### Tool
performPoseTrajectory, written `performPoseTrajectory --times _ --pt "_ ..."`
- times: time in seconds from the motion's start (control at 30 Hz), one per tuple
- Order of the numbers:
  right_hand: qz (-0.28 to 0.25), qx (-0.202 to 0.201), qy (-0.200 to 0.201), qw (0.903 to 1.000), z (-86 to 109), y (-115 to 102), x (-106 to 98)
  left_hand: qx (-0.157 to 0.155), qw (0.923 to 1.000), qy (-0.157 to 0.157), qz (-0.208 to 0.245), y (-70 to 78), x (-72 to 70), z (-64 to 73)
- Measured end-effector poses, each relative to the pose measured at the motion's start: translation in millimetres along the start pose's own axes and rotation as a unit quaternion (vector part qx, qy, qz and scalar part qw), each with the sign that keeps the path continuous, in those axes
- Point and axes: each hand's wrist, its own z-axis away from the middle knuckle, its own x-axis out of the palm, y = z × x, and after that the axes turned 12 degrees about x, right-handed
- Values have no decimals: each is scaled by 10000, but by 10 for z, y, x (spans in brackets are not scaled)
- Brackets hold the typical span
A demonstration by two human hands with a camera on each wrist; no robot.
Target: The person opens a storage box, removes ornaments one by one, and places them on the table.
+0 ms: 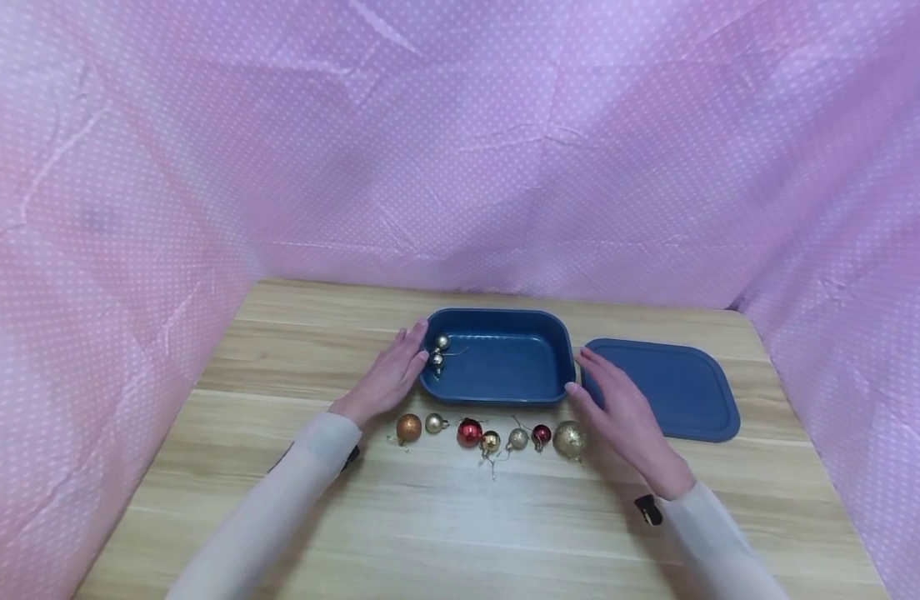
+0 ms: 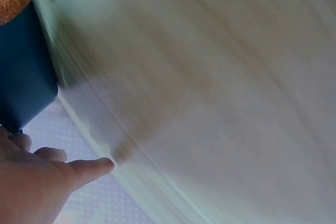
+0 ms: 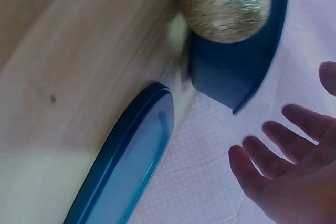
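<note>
A dark blue rectangular box stands without its lid on the table, with small gold baubles at its left end. My left hand is at the box's left side, fingertips right at the rim. At the right end, my right hand has its fingers extended and spread. In the right wrist view those fingers show a gap from the box and hold nothing. In front of the box lies a row of baubles: an orange one, a red one, a large glittery gold one and several smaller ones.
The flat blue lid lies on the table to the right of the box, partly behind my right hand. Pink dotted cloth hangs behind and on both sides of the wooden table.
</note>
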Motion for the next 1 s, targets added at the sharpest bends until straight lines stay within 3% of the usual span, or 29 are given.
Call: performPoseTrajectory --times 0.17,0.3,0.43,0.5,0.6,0.77,0.87,1.0 --pt "447 6 -307 9985 -180 6 106 -10 9999 -66 -129 22 20 -30" --pt "896 0 -528 9946 -293 62 149 99 9976 -56 -686 60 5 -62" --pt "1150 23 -684 9910 -363 102 150 448 9902 321 -1285 123 -57 -77" --pt "1194 36 -740 9901 -383 112 147 588 9878 517 -1345 166 -93 -75" --pt "1150 48 -795 9902 -398 122 145 611 9905 799 -935 267 -146 -70" --pt "968 55 -871 9915 -411 133 157 355 9931 1101 182 462 -234 -82" --pt "902 66 -863 9922 -408 140 162 256 9933 1022 481 531 -258 -123" --pt "845 24 -795 9932 -405 157 158 129 9864 858 1398 609 -254 -214"
